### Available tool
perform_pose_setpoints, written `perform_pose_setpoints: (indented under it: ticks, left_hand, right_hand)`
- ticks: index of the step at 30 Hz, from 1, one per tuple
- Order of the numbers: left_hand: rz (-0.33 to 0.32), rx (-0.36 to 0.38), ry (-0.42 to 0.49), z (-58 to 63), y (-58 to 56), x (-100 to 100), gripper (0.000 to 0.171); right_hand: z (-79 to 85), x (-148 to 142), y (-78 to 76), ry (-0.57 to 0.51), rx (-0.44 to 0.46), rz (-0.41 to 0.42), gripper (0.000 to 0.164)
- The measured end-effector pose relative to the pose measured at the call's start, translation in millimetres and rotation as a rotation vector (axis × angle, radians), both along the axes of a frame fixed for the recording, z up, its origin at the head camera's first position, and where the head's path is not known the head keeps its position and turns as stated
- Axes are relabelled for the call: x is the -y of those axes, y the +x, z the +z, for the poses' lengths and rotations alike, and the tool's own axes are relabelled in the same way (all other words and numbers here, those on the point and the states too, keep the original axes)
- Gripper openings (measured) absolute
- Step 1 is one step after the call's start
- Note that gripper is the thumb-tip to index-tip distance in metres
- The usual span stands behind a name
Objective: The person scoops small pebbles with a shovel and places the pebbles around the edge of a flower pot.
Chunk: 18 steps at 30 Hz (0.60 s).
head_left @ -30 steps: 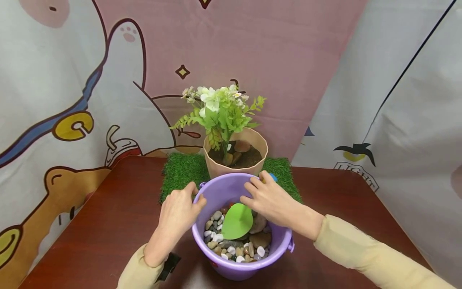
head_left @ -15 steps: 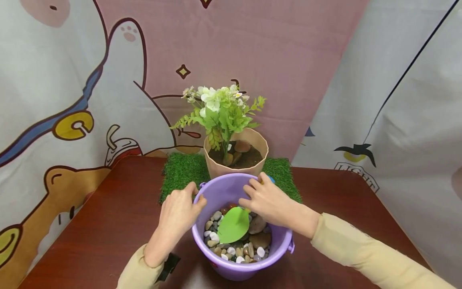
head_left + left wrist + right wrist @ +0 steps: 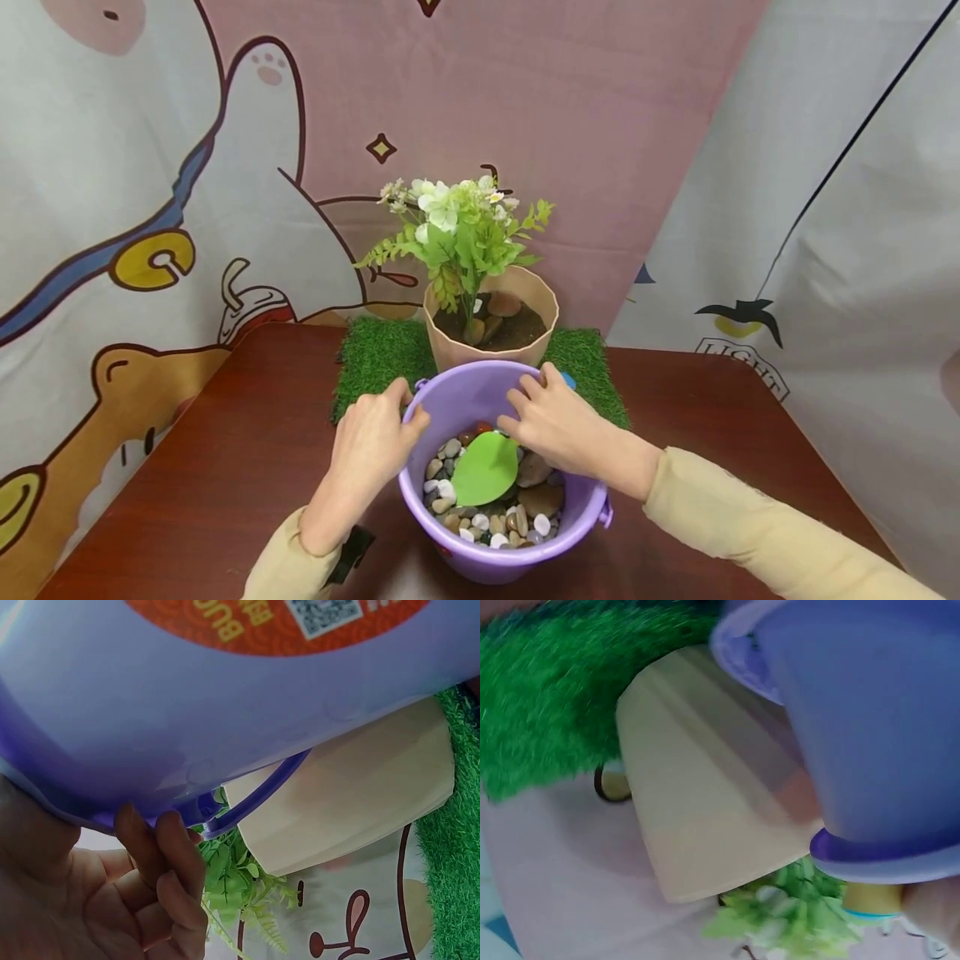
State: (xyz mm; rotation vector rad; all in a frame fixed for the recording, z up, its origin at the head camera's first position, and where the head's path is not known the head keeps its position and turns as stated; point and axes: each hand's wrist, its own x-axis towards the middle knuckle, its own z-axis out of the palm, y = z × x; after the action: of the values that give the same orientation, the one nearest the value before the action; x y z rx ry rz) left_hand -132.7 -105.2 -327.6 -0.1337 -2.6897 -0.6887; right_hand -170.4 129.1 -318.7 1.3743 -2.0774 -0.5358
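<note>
A purple bucket (image 3: 420, 492) of mixed pebbles (image 3: 502, 523) stands at the front of the table. My left hand (image 3: 372, 433) grips its left rim, thumb inside and fingers outside; the left wrist view shows these fingers (image 3: 176, 847) bent at the rim. Over the far right rim, my right hand (image 3: 558, 425) holds a toy shovel with a green leaf-shaped blade (image 3: 486, 468). Its blue end (image 3: 568, 381) pokes out past the knuckles, and in the right wrist view its yellow handle (image 3: 874, 898) shows beside the hand. The blade lies over the pebbles inside; most of the handle is hidden by the hand.
Just behind the bucket, a beige pot (image 3: 487, 357) with soil, stones and a white-flowered plant (image 3: 457, 225) stands on a green turf mat (image 3: 382, 358). The brown table (image 3: 210, 433) ends at a printed cloth backdrop (image 3: 585, 150).
The green blade has shifted left and slightly toward me over the pebbles, as my right hand moved a little left. My left hand stays on the bucket rim.
</note>
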Motion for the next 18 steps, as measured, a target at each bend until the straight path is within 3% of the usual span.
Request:
perform_pose_setpoints:
  ticks: [4, 9, 16, 18]
  left_hand:
    - [0.002, -0.004, 0.001, -0.6, -0.5, -0.4, 0.01]
    - [0.007, -0.005, 0.01, -1.1, -0.7, -0.8, 0.011]
    - [0.005, -0.005, 0.004, -1.4, -1.7, 0.3, 0.011]
    - [0.007, -0.005, 0.005, -1.1, -1.4, 0.7, 0.011]
  right_hand:
    - [-2.0, 4.0, -0.9, 0.014, -0.045, 0.04, 0.011]
    - [-4.3, 2.2, -4.0, 0.021, 0.054, -0.049, 0.034]
    - [-1.9, 4.9, -1.2, 0.043, 0.161, -0.115, 0.032]
    - [-1.8, 5.2, 0.3, 0.049, 0.157, -0.105, 0.036]
